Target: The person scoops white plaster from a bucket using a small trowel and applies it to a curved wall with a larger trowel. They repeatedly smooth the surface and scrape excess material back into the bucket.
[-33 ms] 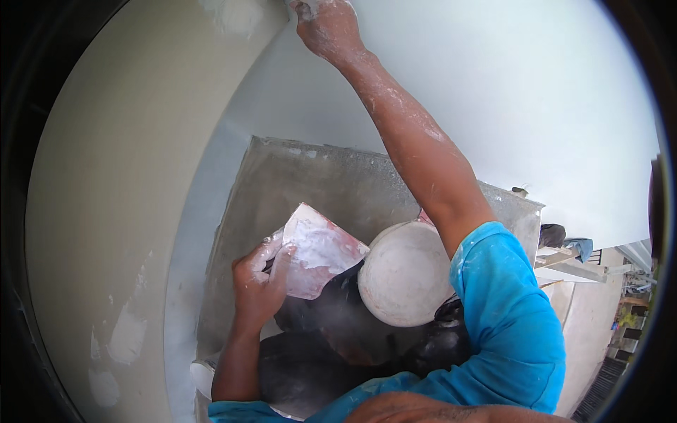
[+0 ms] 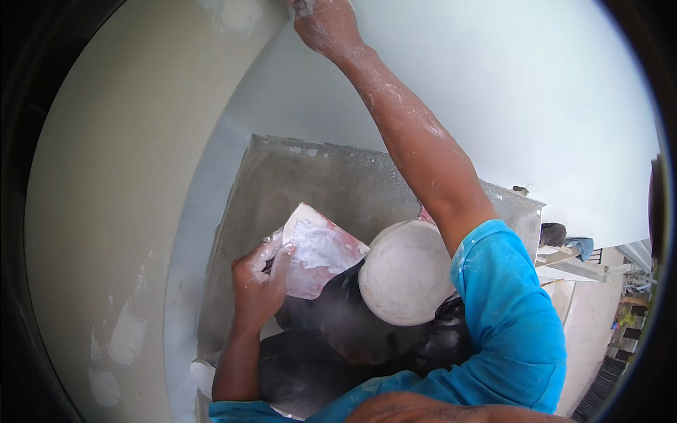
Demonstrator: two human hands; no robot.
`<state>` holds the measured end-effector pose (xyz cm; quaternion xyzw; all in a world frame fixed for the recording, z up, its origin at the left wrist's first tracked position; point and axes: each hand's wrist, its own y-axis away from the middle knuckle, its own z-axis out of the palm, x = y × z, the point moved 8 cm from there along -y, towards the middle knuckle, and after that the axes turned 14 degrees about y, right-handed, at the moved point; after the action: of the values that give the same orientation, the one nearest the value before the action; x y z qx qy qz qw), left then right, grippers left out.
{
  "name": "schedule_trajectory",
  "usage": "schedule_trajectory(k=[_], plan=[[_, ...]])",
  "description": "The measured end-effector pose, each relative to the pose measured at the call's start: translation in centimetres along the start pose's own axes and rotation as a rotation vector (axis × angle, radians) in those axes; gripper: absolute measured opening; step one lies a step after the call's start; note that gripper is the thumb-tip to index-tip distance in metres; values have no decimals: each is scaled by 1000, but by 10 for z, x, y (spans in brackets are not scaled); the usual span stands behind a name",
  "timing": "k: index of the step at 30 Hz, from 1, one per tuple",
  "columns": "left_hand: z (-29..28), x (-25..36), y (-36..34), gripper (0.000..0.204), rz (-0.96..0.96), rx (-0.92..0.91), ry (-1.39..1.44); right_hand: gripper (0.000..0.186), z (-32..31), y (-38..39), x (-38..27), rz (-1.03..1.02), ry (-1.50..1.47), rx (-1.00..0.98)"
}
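My left hand point(image 2: 262, 271) grips the edge of a flat, pinkish board point(image 2: 321, 254) smeared with white putty, thumb on top. The board is held low in front of me, left of a round white bucket point(image 2: 405, 273). My right arm stretches up to the corner where two walls meet. There my right hand point(image 2: 326, 25), dusted white, is closed at the upper edge of the view. Its fingertips are partly cut off, and whatever they hold is hidden.
On the left, a cream wall point(image 2: 99, 233) carries several white putty patches. A pale wall point(image 2: 522, 99) rises ahead and to the right. Below lies a grey concrete surface point(image 2: 282, 176). Boards and dark cloth point(image 2: 552, 234) are at the right, beyond its edge.
My right hand and forearm have shifted very slightly up and left at the wall corner. My left hand and the board look unmoved.
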<state>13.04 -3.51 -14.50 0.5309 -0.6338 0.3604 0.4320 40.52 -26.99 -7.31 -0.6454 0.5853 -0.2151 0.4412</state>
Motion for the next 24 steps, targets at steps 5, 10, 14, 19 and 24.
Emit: schedule_trajectory(k=[5,10,14,19,24], plan=[[0,-7,-2,24,4,12,-5,42,-6,4,-11,55,-108,-90],[1,-4,-2,24,16,-5,-14,47,2,33,-8,72,-3,-219],[1,5,-6,23,43,-35,-23,42,-29,-4,-12,27,-14,-29],[4,6,-3,24,37,-12,-24,42,-17,-28,-26,9,-94,-75],[5,6,0,23,67,13,30,45,-12,21,-20,73,-192,-143]])
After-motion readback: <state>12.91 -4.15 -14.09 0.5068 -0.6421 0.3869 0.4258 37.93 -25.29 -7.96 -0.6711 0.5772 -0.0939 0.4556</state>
